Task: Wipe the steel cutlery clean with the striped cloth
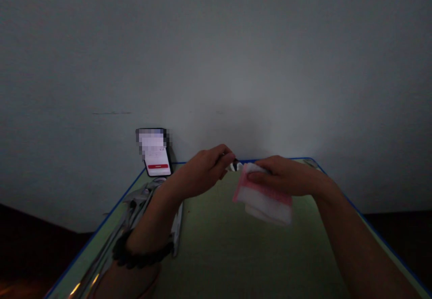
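My left hand [211,168] is closed, its thumb and fingers pinching a small shiny metal piece [235,166]. Most of that piece is hidden by my fingers and the cloth, so its kind cannot be told. A folded pink and white cloth [266,204] hangs from my right hand [278,173], which grips it with the thumb on top. The cloth's upper left edge meets the metal piece, and both are held above the table. A dark beaded bracelet [141,256] circles my left wrist.
Long grey metal tools [135,204] lie in a pile along the table's left side, partly behind my left forearm. A lit phone [157,155] leans on the wall at the back left. The greenish table [229,254] has a blue edge; a small object [309,162] lies at its far right corner.
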{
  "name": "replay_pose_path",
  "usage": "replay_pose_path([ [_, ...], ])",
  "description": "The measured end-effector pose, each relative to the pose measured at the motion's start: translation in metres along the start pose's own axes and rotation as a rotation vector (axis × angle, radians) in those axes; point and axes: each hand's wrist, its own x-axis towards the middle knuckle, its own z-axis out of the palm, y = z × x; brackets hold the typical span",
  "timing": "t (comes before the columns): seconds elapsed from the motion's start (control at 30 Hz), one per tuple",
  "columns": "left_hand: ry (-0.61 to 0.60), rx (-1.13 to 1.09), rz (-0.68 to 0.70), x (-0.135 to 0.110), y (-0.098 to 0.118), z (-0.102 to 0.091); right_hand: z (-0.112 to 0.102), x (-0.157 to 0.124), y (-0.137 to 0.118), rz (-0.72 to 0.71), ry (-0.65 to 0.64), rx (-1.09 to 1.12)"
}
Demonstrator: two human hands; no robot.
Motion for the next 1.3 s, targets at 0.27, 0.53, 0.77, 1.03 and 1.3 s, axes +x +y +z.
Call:
replay_pose_path([
  [0.27, -0.017, 0.048, -0.015, -0.003, -0.011, -0.01, -0.001, 0.001, 0.001, 0.041, 0.038, 0.072],
  [0.53, 0.057, 0.038, -0.086, -0.003, -0.018, -0.014, -0.009, -0.01, 0.003, 0.005, -0.002, 0.109],
  [0.77, -0.036, -0.021, -0.04, 0.002, 0.0, 0.003, 0.007, 0.004, -0.001, -0.003, 0.165, -0.04],
  [1.03, 0.061, 0.106, 0.087, 0.002, 0.003, 0.005, 0.013, 0.011, 0.001, 0.009, 0.248, 0.05],
  [1.3, -0.007, 0.184, 0.128, 0.002, 0.001, 0.007, 0.023, 0.018, -0.002, -0.01, 0.303, 0.136],
])
